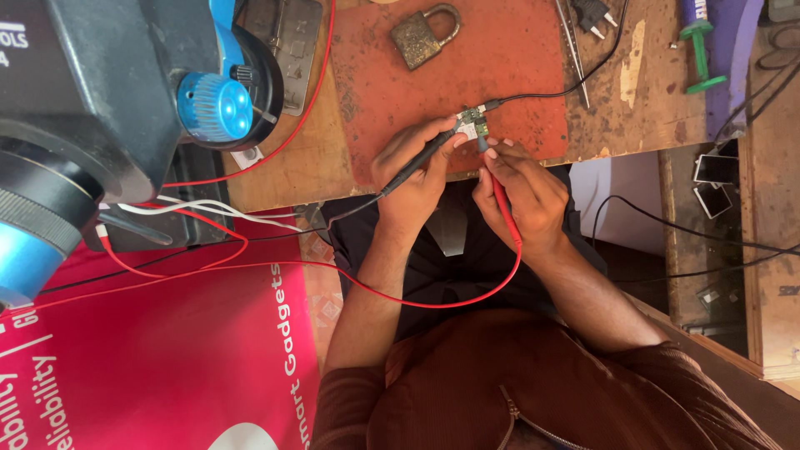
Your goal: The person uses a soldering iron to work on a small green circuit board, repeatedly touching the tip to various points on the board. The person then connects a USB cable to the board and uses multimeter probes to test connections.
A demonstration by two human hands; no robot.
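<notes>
Pressing both probes onto the small circuit board at the near edge of the red mat, we grip the black probe with our left hand's closed fingers and the red probe with our right hand's, so testing looks underway, unfinished.

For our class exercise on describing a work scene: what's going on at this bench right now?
A person sits at a worn wooden bench with a reddish mat. The left hand holds a black test probe and the right hand a red test probe; both tips meet a small circuit board at the mat's near edge. A black cable plugs into the board. A brass padlock and tweezers lie further back, untouched.
</notes>
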